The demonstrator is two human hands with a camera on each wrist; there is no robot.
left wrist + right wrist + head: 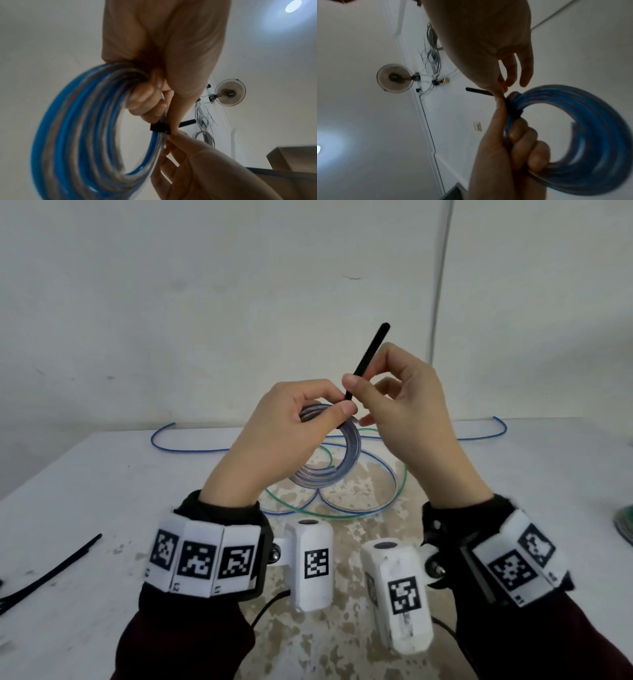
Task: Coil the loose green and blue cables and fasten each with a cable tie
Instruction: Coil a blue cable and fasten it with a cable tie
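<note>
left hand (274, 436) grips blue coil (342, 460), right hand (404, 409) pinches cable tie (368, 357)

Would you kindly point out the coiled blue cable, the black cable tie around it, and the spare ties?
coiled blue cable (72, 135), left wrist view, left arc.
black cable tie (370, 350), head view, free tail.
spare ties (51, 571), head view, strap on table.

Plain room w/ wall fan (229, 92)
</note>
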